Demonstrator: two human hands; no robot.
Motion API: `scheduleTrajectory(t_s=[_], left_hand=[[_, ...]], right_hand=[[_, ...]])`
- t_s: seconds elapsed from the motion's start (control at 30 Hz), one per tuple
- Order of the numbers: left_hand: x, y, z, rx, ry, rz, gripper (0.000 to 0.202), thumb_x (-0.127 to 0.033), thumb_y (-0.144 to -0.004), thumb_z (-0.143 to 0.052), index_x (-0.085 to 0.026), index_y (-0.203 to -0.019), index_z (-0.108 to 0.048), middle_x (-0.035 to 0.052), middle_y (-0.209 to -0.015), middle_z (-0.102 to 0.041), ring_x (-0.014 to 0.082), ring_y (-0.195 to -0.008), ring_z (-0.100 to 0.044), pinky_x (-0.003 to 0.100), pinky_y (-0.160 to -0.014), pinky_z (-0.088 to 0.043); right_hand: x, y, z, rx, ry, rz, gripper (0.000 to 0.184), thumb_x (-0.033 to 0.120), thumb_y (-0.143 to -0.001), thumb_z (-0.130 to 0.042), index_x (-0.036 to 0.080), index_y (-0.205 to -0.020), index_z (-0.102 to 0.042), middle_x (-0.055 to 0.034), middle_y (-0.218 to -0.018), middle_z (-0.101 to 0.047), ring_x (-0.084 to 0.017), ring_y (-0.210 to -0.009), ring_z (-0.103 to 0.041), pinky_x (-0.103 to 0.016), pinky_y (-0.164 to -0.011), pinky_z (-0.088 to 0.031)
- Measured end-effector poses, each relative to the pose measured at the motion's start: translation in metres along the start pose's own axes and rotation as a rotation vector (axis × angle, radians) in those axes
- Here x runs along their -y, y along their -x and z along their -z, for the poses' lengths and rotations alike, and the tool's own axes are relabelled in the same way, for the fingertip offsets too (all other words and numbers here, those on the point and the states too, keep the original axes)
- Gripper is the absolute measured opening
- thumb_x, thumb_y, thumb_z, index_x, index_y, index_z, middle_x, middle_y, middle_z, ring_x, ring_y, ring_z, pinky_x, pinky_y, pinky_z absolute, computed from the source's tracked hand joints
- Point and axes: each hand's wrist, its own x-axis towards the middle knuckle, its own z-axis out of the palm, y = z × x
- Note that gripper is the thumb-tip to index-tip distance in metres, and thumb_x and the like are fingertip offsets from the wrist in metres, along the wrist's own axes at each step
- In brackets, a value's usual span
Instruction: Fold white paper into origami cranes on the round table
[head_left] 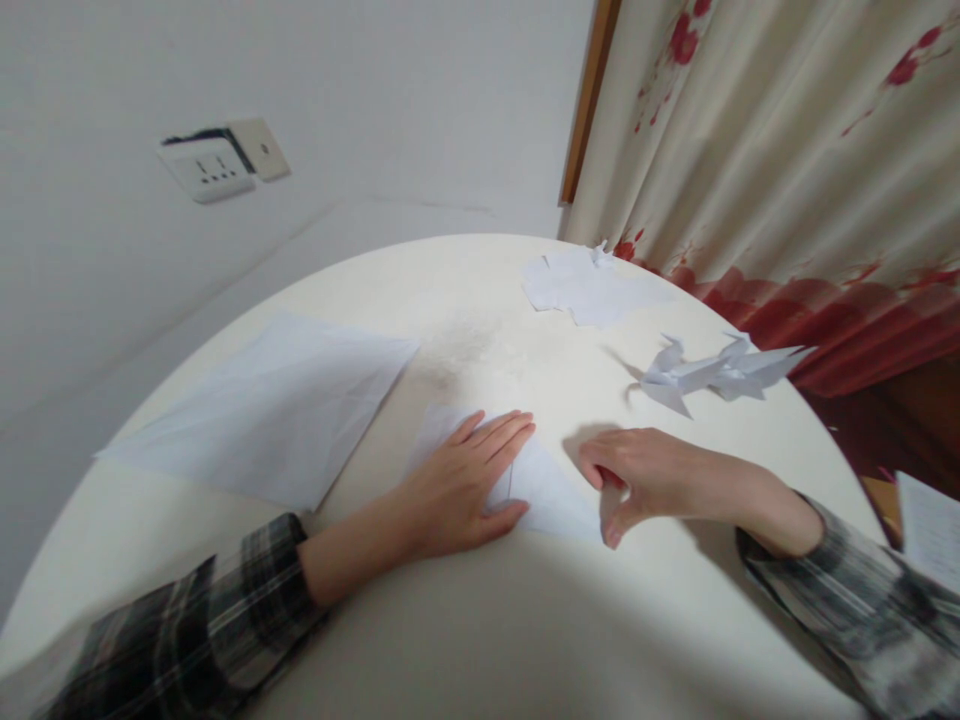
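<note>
A folded white sheet of paper (559, 500) lies on the white round table in front of me, with a fold edge running near its middle. My left hand (472, 485) rests flat across its left half, fingers stretched to the right, hiding part of the sheet. At the sheet's right corner is my right hand (637, 475), its fingers curled and its thumb apart from them, the thumb tip touching or very near the corner. No paper shows between thumb and fingers.
A larger white paper sheet (277, 410) lies to the left. Folded paper cranes (720, 370) stand at the right, and cut paper pieces (581, 285) with a small folded figure (600, 255) lie farther back. A wall socket (210, 165) and floral curtain (750, 150) are behind the table (450, 640).
</note>
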Motion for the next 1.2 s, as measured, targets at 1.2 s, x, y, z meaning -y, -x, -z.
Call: scheduleTrajectory(t_s=[1.2], left_hand=[[-0.005, 0.000, 0.007, -0.245, -0.236, -0.257, 0.027, -0.013, -0.089, -0.035, -0.013, -0.103, -0.057, 0.0072, -0.104, -0.065, 0.0177, -0.098, -0.057, 0.031, -0.086, -0.046]], right_hand=[[0.003, -0.020, -0.026, -0.616, -0.104, -0.225, 0.045, 0.042, -0.093, -0.029, 0.017, -0.061, -0.048, 0.0007, -0.052, -0.048, -0.010, -0.050, -0.043, -0.024, -0.054, -0.029]])
